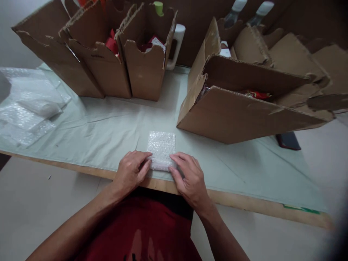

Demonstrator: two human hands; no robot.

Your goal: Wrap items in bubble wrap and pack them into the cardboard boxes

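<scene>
Ok, both hands: left hand + right hand fingers pressed down on bubble-wrap packet near desk edge. Risk: wrap springs open if pressure uneven; packet could slide off edge.

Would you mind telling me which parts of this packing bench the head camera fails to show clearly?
- Bubble-wrap packet: contents hidden by the wrap; near edge covered by left hand and right hand.
- Upright cardboard boxes: only red tops show; walls hide the rest.
- Large tilted box: flaps hide nearly all inside.
- Two bottles: cut off by the top edge.
- Dark object: partly under the tilted box, unidentifiable.
</scene>
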